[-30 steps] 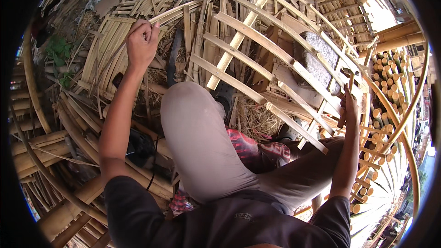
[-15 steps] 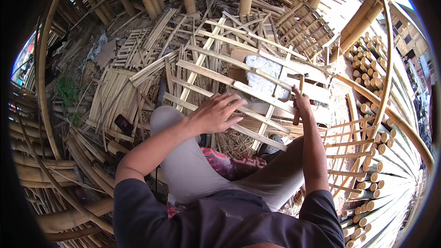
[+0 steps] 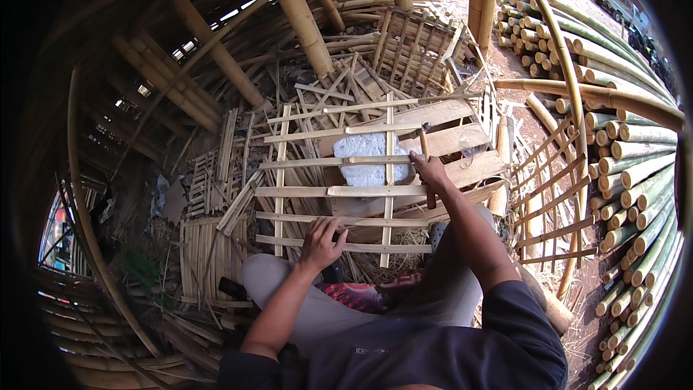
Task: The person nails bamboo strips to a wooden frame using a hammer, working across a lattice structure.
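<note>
In the head view, the right hand (image 3: 427,169) is closed around a hammer (image 3: 425,146) over the right side of a bamboo lattice (image 3: 388,206). The left hand (image 3: 321,244), fingers bent, lies over its near slats; whether it grips them, I cannot tell. The lattice lies above a pale block (image 3: 362,173).

The flat lattice of bamboo slats (image 3: 361,191) is pale straw-yellow. Toward its right edge, the rough whitish-grey block (image 3: 361,146) shows through. The slim wooden-handled hammer (image 3: 424,144) is brown with a dark head. Round bamboo poles (image 3: 642,195) are green-sided, tan-ended. The black cloth shirt (image 3: 433,354) bears 1 small pale print; the cloth trousers (image 3: 447,296) are plain grey; the crumpled item (image 3: 354,295) between them is patterned red and black.
</note>
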Action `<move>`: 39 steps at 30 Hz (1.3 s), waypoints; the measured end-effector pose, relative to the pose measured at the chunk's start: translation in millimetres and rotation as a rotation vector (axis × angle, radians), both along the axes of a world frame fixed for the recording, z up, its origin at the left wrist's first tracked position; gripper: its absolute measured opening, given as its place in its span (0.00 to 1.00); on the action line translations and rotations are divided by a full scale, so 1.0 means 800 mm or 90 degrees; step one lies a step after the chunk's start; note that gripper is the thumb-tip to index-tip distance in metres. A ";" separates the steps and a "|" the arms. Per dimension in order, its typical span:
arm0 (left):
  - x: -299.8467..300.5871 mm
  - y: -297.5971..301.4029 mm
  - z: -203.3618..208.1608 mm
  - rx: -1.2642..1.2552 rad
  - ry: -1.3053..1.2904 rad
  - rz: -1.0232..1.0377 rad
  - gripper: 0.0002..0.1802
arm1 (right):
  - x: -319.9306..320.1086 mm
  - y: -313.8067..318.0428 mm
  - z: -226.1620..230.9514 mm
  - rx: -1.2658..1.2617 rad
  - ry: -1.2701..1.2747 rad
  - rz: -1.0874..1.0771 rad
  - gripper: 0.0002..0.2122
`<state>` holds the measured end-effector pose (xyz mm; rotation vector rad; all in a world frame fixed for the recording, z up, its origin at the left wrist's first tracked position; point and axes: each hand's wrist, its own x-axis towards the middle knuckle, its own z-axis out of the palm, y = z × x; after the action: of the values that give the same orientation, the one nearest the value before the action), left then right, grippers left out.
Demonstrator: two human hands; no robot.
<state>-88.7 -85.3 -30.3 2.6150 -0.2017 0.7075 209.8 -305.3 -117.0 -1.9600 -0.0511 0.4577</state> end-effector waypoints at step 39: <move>0.213 0.153 -0.066 0.063 0.113 0.193 0.21 | -0.015 -0.004 0.045 0.047 0.166 -0.002 0.22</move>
<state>82.1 37.0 -83.0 2.8178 0.2224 0.5673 198.1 -308.8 -80.6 -1.8136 0.1002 0.6959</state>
